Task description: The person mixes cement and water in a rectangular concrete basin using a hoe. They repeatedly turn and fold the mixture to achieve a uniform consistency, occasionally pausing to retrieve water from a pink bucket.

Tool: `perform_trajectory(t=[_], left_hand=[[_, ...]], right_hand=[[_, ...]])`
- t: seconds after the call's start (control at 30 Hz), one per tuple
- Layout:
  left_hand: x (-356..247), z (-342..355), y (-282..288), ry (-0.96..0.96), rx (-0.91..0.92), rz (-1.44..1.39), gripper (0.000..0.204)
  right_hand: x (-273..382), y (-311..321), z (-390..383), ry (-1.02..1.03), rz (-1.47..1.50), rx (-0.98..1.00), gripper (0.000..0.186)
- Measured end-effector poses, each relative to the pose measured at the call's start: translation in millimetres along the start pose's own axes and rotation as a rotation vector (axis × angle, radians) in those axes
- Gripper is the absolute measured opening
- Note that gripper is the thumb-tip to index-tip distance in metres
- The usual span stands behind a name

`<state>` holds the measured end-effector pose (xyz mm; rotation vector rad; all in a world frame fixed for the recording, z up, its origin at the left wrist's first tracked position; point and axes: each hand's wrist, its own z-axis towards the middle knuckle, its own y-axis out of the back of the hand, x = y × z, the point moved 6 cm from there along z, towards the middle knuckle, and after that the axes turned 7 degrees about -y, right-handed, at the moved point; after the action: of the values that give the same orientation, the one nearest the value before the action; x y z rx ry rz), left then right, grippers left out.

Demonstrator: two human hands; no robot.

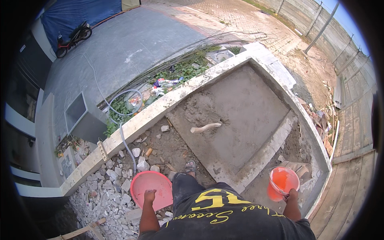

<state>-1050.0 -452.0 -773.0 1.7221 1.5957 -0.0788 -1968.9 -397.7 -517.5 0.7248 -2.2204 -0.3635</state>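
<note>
**Two buckets held over a fresh cement bed**

A carrying step appears to be in hand. A red bucket (151,189) is gripped at its near rim by the left hand (149,196), the fingers closed over the edge; it hangs above the grey rubble (105,192) at the person's left, its mouth tilted toward the camera and its inside apparently bare. A smaller orange bucket (282,182) is held at its rim by the right hand (292,195), likewise closed on it, low over the trench beside the screeded slab (240,108). Whether anything is left in it cannot be told.

The slab is seen framed by a pale concrete kerb (160,108), with a wooden-handled tool (205,127) lying on the wet surface, well apart from both hands. A sandalled foot (190,165) is planted on the earth between rubble and slab.

As a judgement, the next move calls for steady footing on loose stones and for both rims to be kept level, so that the smoothed cement is not marked or splashed.
</note>
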Motion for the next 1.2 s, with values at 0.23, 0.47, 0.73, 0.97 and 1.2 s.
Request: perform_trajectory(t=[0.23,0.47,0.73,0.97,1.2], left_hand=[[-382.6,124.6,126.9,-0.516,-0.131,0.388,0.056],[-615.6,209.7,169.0,-0.719,0.125,0.552,0.05],[-603.6,301.5,287.9,-0.084,0.734,1.287,0.04],[-901.7,401.3,167.4,-0.357,0.453,1.479,0.048],[-1005.4,207.9,-194.9,-1.475,0.796,1.58,0.044]], right_hand=[[-42.8,-142.5,-81.2,-0.152,0.071,0.021,0.021],[-56.7,-322.0,-131.9,-0.273,0.112,-0.08,0.041],[-34.7,-450.8,-225.4,-0.61,0.422,-0.315,0.025],[-165.7,-501.9,-277.4,-0.724,0.51,-0.541,0.038],[-228.7,-607.5,-309.2,-1.051,1.005,-0.929,0.043]])
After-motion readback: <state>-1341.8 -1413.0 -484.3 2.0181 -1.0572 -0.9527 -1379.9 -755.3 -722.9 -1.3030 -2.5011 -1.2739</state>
